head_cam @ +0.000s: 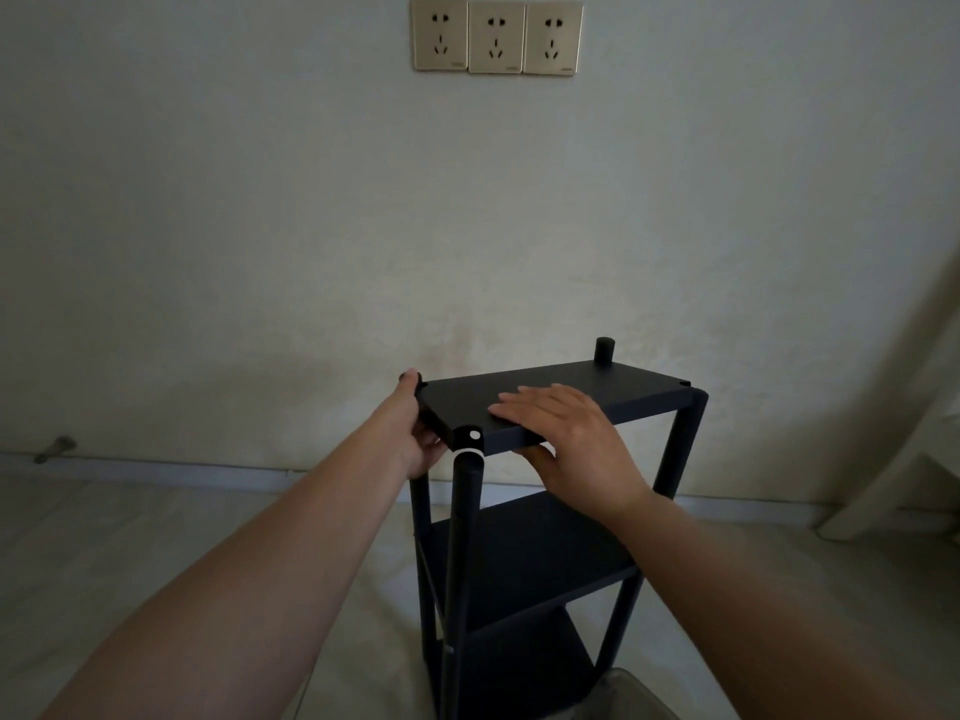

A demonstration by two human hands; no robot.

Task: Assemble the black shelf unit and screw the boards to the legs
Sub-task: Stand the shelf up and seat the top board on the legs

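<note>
r hand (566,433) lies palm-down on the top board (561,394), fingers straight across its surface, thumb hooked under the near edge, so it clasps the board's front edge. l hand (415,433) grips the board's left short end, fingers curled round it, one fingertip up by the far-left corner. top board: long axis runs left-right, tilted a bit in view w/ right end farther away; flat face up. it sits atop the black shelf unit (519,553), which stands upright on the pale floor (156,537) close to the wall (311,226), legs vertical. near-left leg (462,563) meets the board at a corner piece w/ a white dot (474,435). a short black peg (604,350) sticks up at the far-right area. two lower boards visible below, nothing seen on them. three gold sockets (496,36) high on wall. pale curtain (909,407) at right.
</note>
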